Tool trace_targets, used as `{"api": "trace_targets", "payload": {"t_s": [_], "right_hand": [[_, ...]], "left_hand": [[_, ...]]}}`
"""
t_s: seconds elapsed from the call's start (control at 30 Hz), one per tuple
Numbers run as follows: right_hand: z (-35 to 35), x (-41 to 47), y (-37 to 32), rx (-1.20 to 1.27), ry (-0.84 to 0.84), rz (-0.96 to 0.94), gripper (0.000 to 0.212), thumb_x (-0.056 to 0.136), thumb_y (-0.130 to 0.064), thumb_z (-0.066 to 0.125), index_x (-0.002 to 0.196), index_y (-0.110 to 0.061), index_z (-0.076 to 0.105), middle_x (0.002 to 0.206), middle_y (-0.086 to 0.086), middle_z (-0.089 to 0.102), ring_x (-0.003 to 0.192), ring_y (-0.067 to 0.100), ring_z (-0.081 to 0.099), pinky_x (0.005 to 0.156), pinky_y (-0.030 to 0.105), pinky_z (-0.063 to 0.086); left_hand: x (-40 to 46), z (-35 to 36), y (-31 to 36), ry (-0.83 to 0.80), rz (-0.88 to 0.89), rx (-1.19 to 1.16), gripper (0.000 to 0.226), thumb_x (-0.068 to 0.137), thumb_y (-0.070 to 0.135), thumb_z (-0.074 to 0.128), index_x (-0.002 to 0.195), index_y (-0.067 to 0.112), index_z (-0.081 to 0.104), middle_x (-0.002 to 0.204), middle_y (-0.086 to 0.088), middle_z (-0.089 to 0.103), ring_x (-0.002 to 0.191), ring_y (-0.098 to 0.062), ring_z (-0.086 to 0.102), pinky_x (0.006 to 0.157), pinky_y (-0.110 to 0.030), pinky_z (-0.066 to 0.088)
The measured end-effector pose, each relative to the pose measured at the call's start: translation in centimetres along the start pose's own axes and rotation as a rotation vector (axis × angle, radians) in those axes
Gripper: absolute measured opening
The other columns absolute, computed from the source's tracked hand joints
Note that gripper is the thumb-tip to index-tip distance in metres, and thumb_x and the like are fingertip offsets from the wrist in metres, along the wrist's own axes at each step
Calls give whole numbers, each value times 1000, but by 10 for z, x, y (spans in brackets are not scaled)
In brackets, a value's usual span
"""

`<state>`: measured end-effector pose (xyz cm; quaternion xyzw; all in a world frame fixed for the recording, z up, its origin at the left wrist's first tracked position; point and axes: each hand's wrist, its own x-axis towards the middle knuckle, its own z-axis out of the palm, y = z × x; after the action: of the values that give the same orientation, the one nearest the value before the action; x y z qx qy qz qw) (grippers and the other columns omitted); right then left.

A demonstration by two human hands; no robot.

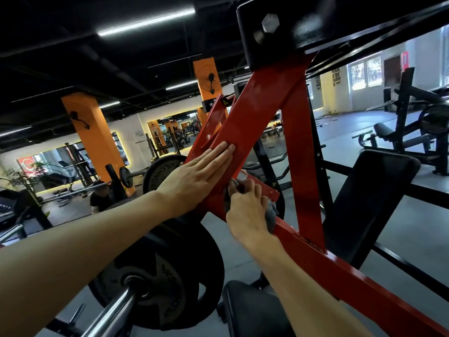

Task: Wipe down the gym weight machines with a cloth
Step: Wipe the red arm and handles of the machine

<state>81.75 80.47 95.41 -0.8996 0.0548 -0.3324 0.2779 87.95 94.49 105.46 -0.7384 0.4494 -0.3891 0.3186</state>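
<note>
Left hand (pixel 196 172) lies flat on the red frame (pixel 301 152) while the right hand (pixel 245 210) clenches a grey cloth (pixel 270 215), probably soft and light, bunched against the lower bar.

the room was dim under a black ceiling, lit by long tube lights (pixel 145 21) at far left and washed-out daylight from windows (pixel 364 74) far right. the bolt plate (pixel 274 27) close above me was blurred; edges bowed wide.

Grey cloth (pixel 270 216) bunched against red machine frame (pixel 301 152).
</note>
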Motion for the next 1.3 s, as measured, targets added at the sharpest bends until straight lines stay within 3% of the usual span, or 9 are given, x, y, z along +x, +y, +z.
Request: {"api": "trace_targets", "payload": {"t_s": [0.13, 0.27, 0.53, 0.67, 0.87, 1.07, 1.13, 1.2, 1.3], "right_hand": [[40, -30, 6, -78, 327, -194, 38, 84, -6, 76, 121, -1, 68, 128, 20, 51, 121, 36, 49, 103, 46, 50], [68, -30, 33, -207, 357, -437, 51, 86, -16, 67, 136, -9, 63, 131, 13, 55, 118, 27, 51, 87, 37, 57], [62, -2, 49, -513, 358, -841, 43, 95, -17, 45, 132, -11, 66, 131, 7, 65, 118, 25, 51, 85, 34, 57], [43, 12, 55, -462, 530, -787, 38, 98, -8, 54, 135, -7, 63, 128, 10, 64, 114, 29, 56, 85, 37, 52], [66, 3, 50, -583, 232, -942, 44, 85, -22, 63, 129, -13, 68, 138, 7, 58, 125, 30, 46, 90, 37, 57], [52, -48, 66, -315, 262, -640, 37, 89, -1, 53, 121, -9, 69, 119, 9, 64, 111, 30, 59, 87, 42, 59], [46, -74, 77, -41, 230, -306, 43, 89, 10, 61, 128, -6, 65, 123, 12, 59, 115, 32, 55, 97, 45, 52], [29, -100, 79, 238, 203, 86, 48, 92, 13, 54, 134, -9, 61, 124, 9, 56, 112, 22, 54, 98, 27, 48], [11, -126, 95, 661, 242, 626, 38, 101, 3, 42, 120, -18, 67, 93, 7, 65, 70, 14, 59, 58, 17, 46]], "left_hand": [[1, -7, 2, 43, 28, 19, 100, 94, 25, 66, 160, 2, -6, 168, -14, -19, 156, -27, -13, 125, -43, 2], [-1, -4, 0, 5, -6, 50, 100, 97, 27, 62, 159, 3, -13, 166, -13, -26, 155, -27, -20, 125, -43, -2], [-1, 5, -2, 29, 28, 32, 85, 103, 22, 50, 159, 2, -11, 167, -14, -21, 155, -27, -19, 128, -43, 5], [0, 5, -6, 20, 29, 33, 85, 101, 22, 47, 159, 3, -12, 167, -14, -22, 154, -28, -21, 127, -43, 0], [-2, 4, -8, -12, 31, 39, 84, 103, 22, 45, 158, 3, -15, 165, -14, -26, 153, -27, -24, 125, -42, -8], [-2, -4, 1, -61, 6, 82, 85, 104, 25, 40, 155, 2, -25, 161, -16, -35, 151, -30, -29, 128, -45, -1], [-4, -4, 9, -12, -27, 97, 84, 105, 22, 43, 155, -2, -21, 161, -20, -32, 152, -34, -25, 128, -47, 1], [-3, -5, 23, 52, -57, 92, 84, 102, 20, 46, 155, -6, -14, 162, -26, -24, 153, -38, -19, 127, -48, -1], [6, -5, 62, -24, 73, 44, 84, 99, 24, 48, 160, 1, -5, 166, -23, -13, 155, -35, -13, 126, -48, -4]]}}
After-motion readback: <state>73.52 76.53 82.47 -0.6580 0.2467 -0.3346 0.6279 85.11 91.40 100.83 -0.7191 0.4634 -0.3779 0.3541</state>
